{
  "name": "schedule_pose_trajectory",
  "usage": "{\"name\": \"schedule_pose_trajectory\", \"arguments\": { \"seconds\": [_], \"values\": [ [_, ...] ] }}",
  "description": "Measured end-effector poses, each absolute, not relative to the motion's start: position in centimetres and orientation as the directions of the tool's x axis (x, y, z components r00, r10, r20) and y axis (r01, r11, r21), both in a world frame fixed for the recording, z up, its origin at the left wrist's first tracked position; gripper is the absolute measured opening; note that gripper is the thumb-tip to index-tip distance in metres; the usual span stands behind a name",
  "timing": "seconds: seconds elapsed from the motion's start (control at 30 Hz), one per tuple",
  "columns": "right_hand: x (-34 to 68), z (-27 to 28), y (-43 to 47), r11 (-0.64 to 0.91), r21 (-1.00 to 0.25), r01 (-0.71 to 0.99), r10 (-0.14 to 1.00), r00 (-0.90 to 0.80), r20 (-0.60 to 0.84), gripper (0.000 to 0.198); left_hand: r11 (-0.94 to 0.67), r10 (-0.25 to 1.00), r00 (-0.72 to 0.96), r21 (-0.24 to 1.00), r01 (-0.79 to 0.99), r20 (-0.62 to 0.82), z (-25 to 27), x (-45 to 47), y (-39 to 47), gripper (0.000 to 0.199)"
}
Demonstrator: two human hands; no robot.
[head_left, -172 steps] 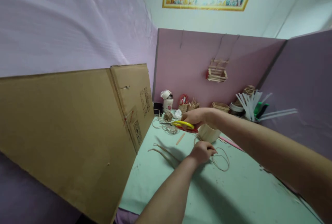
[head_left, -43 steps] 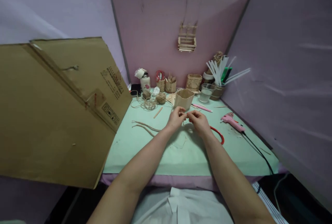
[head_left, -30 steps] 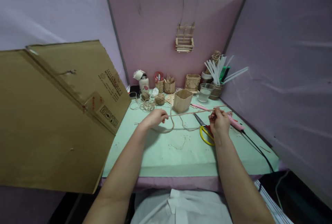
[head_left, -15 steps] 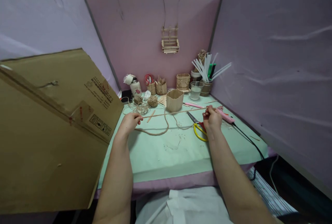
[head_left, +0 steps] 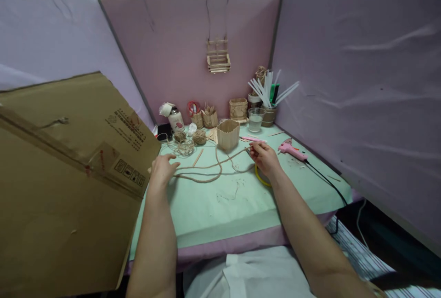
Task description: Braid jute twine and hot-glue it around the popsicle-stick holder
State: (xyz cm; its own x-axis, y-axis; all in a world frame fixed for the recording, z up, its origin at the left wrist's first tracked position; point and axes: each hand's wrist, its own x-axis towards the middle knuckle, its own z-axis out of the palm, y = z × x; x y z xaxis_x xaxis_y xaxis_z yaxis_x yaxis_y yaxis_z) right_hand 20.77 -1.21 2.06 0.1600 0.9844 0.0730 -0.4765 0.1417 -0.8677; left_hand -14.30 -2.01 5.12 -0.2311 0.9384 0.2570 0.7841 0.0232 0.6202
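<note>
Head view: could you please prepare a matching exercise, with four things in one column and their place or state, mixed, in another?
1. right hand
2. glue gun
3. cup
4. slatted wooden rack

A. partly filled with clear liquid
B. pinching twine
C. hanging in front of the pink back wall
D. pink, lying on the green tabletop

Pairs: 1-B, 2-D, 3-A, 4-C

L grip [head_left: 161, 170] loose, spread; R grip [head_left: 264, 157] pinched; both arms [head_left: 155, 238] fwd
</note>
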Motion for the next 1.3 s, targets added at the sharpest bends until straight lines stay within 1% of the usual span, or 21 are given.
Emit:
{"name": "schedule_pose_trajectory", "arguments": {
  "seconds": [0.03,0.07,0.1,0.17,0.27,0.33,0.4,0.43,0.47,0.53,0.6,0.73,0.8,0.9,1.07,1.13,1.2,1.3],
  "values": [
    [20.6,2.1,-1.4,0.13,-0.876,-0.465,0.988,0.137,0.073,0.039,0.035,0.905,-0.273,0.582,0.812,0.327,5.3,-13.6,-2.0,0.021],
    [20.4,2.2,-1.5,0.12,-0.884,-0.453,0.99,0.118,0.074,0.04,0.0,0.884,-0.266,0.569,0.822,0.384,5.5,-12.7,-2.0,0.023],
    [20.1,2.2,-1.7,0.113,-0.891,-0.44,0.992,0.103,0.075,0.041,-0.082,0.88,-0.216,0.584,0.807,0.422,5.7,-11.6,-1.9,0.022],
    [19.7,2.3,-2.1,0.109,-0.903,-0.415,0.993,0.084,0.081,0.042,-0.242,0.891,-0.088,0.631,0.737,0.444,6.1,-9.0,-1.9,0.021],
    [18.7,2.2,-2.5,0.113,-0.918,-0.379,0.993,0.065,0.095,0.039,-0.357,0.924,0.108,0.731,0.582,0.366,6.4,-4.4,-2.1,0.027],
    [18.0,2.1,-2.8,0.144,-0.933,-0.33,0.99,0.049,0.136,0.036,-0.403,0.915,0.242,0.759,0.512,0.322,6.0,-1.7,-2.4,0.029],
    [17.4,2.1,-3.1,0.2,-0.946,-0.256,0.98,0.036,0.197,0.033,-0.391,0.907,0.327,0.82,0.417,0.266,5.4,0.5,-2.7,0.03],
    [17.1,2.1,-3.2,0.224,-0.951,-0.212,0.975,0.033,0.222,0.032,-0.353,0.905,0.364,0.864,0.36,0.218,4.9,1.2,-2.8,0.03],
    [16.9,2.1,-3.4,0.238,-0.957,-0.167,0.971,0.034,0.236,0.032,-0.289,0.915,0.369,0.907,0.306,0.167,4.5,1.8,-2.9,0.029],
    [16.6,2.2,-3.7,0.241,-0.966,-0.091,0.97,0.055,0.237,0.031,-0.146,0.934,0.353,0.961,0.234,0.055,3.8,2.4,-3.0,0.022],
    [16.5,2.2,-3.8,0.239,-0.97,-0.04,0.968,0.086,0.235,0.031,-0.102,0.949,0.314,0.974,0.203,0.034,3.5,2.5,-3.2,0.02],
    [16.3,1.6,-3.7,0.244,-0.97,-0.004,0.961,0.137,0.241,0.033,-0.175,0.957,0.269,0.959,0.221,0.113,3.8,2.4,-3.7,0.027],
    [16.3,1.3,-3.6,0.255,-0.966,0.031,0.954,0.154,0.256,0.033,-0.164,0.966,0.235,0.959,0.231,0.109,3.9,2.6,-3.9,0.029],
    [16.2,1.1,-3.6,0.296,-0.947,0.122,0.932,0.182,0.314,0.032,-0.148,0.977,0.184,0.959,0.243,0.105,3.5,2.8,-3.7,0.029],
    [15.9,1.3,-3.7,0.344,-0.89,0.301,0.869,0.256,0.422,0.025,-0.247,0.965,0.162,0.927,0.282,0.208,2.3,3.4,-3.3,0.024],
    [16.1,1.4,-3.7,0.333,-0.874,0.354,0.871,0.241,0.429,0.025,-0.249,0.966,0.147,0.923,0.293,0.214,2.2,3.4,-3.2,0.024],
    [16.7,1.5,-3.6,0.315,-0.86,0.401,0.892,0.184,0.413,0.025,-0.218,0.975,0.115,0.931,0.293,0.192,2.2,3.1,-3.2,0.024],
    [18.6,1.7,-3.8,0.279,-0.837,0.471,0.919,0.123,0.375,0.024,-0.143,0.99,0.028,0.962,0.233,0.141,2.3,2.2,-3.0,0.027]
  ]
}}
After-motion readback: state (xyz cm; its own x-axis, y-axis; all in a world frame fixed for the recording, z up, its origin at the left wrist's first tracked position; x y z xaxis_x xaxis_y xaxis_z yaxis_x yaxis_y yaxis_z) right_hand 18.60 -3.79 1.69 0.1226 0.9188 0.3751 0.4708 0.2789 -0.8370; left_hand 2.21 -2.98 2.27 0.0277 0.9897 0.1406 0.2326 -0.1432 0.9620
